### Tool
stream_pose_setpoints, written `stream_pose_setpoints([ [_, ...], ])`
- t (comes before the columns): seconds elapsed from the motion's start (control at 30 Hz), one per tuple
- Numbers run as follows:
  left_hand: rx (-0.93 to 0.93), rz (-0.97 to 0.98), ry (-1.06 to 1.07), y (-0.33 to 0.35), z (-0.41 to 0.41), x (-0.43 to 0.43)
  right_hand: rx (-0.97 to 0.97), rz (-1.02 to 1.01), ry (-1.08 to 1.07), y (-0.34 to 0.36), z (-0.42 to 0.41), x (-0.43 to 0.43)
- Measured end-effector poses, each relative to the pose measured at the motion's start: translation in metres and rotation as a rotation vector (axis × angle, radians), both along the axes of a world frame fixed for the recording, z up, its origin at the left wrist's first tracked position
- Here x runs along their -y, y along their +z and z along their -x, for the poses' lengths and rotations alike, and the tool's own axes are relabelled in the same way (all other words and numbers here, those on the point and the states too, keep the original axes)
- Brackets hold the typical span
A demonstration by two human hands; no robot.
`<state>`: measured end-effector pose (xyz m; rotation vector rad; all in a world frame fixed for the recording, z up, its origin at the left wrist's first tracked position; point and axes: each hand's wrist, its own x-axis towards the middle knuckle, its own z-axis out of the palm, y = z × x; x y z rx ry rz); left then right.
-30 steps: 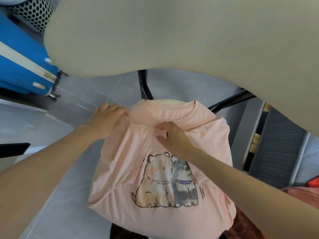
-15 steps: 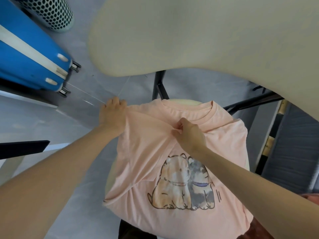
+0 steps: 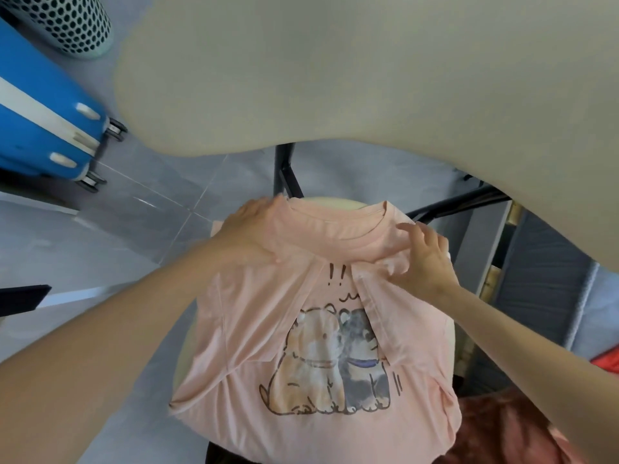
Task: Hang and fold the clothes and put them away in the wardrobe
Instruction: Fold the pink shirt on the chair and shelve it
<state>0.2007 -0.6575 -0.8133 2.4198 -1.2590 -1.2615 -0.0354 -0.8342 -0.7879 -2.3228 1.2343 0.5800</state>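
T-shirt (image 3: pixel 321 346), pink, animal print facing up: lay on the stool (image 3: pixel 330 201) beneath both my hands, its sides folded in toward the middle. My left hand (image 3: pixel 248 236) rested flat, fingers straight, on the left shoulder beside the collar. My right hand (image 3: pixel 425 259) pinched the folded right edge just below the collar, fingers curled.

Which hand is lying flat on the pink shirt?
The left hand, palm down with straight fingers beside the collar; the right hand instead curls its fingers, bunching fabric of the pink shirt.
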Motion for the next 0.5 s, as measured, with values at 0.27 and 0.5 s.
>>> stream_pose_setpoints([
  [0.27, -0.083, -0.2, -0.036, -0.008, -0.016, 0.025, -0.224, -0.122, 0.292, -0.015, -0.037, 0.039],
  [0.5, -0.102, -0.218, -0.056, -0.027, -0.02, 0.035, -0.212, -0.14, 0.456, -0.026, -0.046, 0.054],
])
